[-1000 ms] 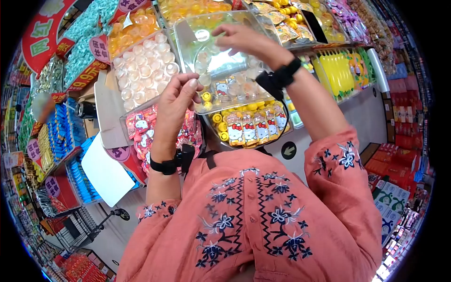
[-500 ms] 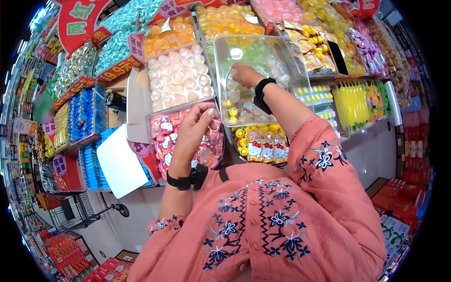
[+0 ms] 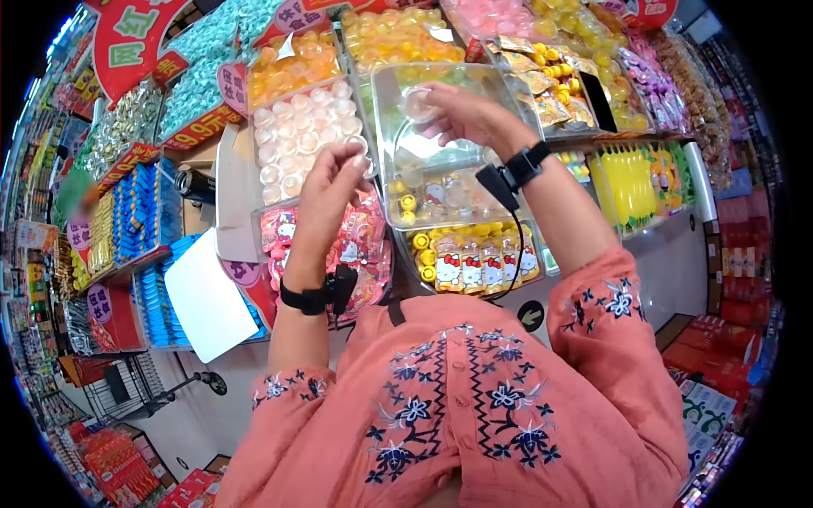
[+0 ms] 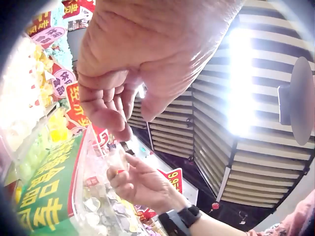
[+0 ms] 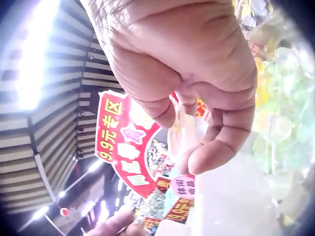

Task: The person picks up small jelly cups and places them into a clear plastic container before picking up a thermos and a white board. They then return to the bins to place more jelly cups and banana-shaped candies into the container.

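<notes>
In the head view my right hand (image 3: pixel 474 118) pinches a translucent whitish jelly cup (image 3: pixel 419 103) between thumb and fingers, above a clear plastic box (image 3: pixel 388 169). The right wrist view shows the pale cup (image 5: pixel 188 132) between the thumb and fingertips. Green and clear jelly cups show through the box. To the left, my left hand (image 3: pixel 329 190) hovers with loosely curled fingers and holds nothing. Beneath and beside it are a tray of pinkish-white jelly cups (image 3: pixel 292 135) and a bin of pink cartoon-cat packets (image 3: pixel 360 250).
Yellow-capped cartoon-cat pouches (image 3: pixel 474 269) stand in front of the clear box. Orange jelly cups (image 3: pixel 296 63) lie behind the white ones. A black phone-like slab (image 3: pixel 596 102) lies at the right, and a white sheet (image 3: pixel 207 296) sticks out at the front left.
My right hand went down into the clear box among the jelly cups, then came up holding one. My left hand stays to the left, its fingers loosely curled. The head view shifted.
</notes>
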Demonstrator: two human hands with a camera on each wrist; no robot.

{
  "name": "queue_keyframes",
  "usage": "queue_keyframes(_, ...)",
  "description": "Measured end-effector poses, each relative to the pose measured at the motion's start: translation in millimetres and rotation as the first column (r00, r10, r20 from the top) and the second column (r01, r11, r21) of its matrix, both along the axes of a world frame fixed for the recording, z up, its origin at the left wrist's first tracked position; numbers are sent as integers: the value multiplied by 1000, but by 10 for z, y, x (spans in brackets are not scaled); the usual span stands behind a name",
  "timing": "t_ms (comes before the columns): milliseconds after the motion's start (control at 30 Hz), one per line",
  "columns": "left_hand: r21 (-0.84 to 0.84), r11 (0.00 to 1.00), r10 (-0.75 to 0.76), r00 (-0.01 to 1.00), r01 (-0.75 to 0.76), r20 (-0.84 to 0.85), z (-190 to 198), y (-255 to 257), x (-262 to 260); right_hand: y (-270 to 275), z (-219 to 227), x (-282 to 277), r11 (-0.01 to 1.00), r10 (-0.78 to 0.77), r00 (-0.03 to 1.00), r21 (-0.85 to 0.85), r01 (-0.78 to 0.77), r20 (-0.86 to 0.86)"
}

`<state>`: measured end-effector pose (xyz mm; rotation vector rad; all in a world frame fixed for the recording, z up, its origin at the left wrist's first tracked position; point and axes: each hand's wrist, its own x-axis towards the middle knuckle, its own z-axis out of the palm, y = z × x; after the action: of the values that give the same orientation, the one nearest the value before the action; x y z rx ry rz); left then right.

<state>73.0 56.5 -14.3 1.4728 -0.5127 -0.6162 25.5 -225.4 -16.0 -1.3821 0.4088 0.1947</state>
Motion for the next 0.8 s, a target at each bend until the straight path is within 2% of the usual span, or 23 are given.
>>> queue_keyframes(100,-43,999,-18,1000,18,21,89,-196,29,210,253,-203,983,13,996,179,-29,85)
queue_keyframes(200,-73,995,-64,996,68,56,12,-303,59,385,178,-301,935,16,992,349,-59,124)
queue_keyframes(333,-95,991,-86,994,92,70,-36,-344,-27,576,103,-416,907,-16,978,414,-73,207)
queue_keyframes(467,-59,997,-41,990,49,135,-123,-287,-92,697,17,-522,927,-74,986,374,12,152)
queue_keyframes(667,-25,1000,4,974,2,226,-361,-235,-164,844,-28,-592,958,-63,992,286,28,113)
queue_keyframes(800,64,998,10,964,-28,265,-295,-189,-199,962,-96,-606,970,-47,990,241,15,130)
